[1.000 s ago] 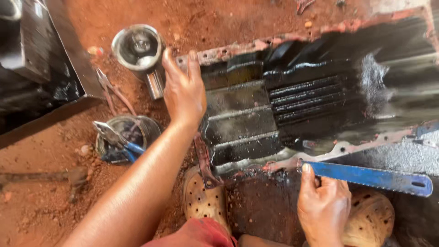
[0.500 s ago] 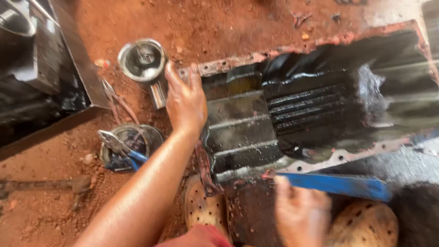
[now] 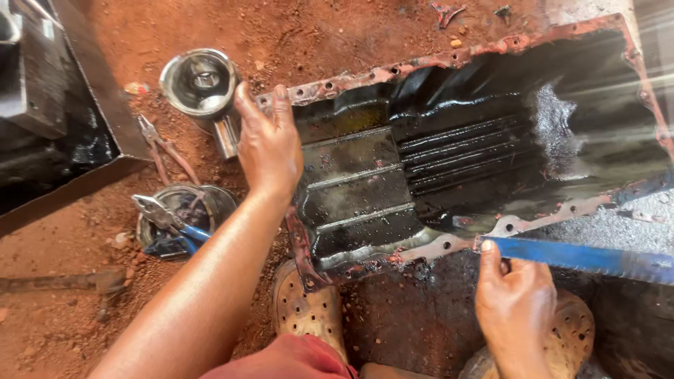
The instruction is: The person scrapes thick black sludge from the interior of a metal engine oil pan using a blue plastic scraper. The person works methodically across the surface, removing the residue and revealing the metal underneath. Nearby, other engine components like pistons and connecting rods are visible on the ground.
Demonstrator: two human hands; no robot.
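Head view showed a black, oily metal pan [image 3: 449,168] lying open side up on red dirt, its bolt-holed flange rusted. Left hand [image 3: 269,144] rested flat on the pan's near-left corner, fingers spread over the rim, gripping nothing. Right hand [image 3: 514,302] was closed around one end of a blue saw blade [image 3: 583,257], which lay along the pan's near flange. Beside the left hand stood a piston [image 3: 200,83], with pliers [image 3: 163,147] on the dirt below it. A round tin [image 3: 184,217] held blue-handled pliers [image 3: 168,223]. Two perforated sandals [image 3: 307,312] sat under the pan's near edge.
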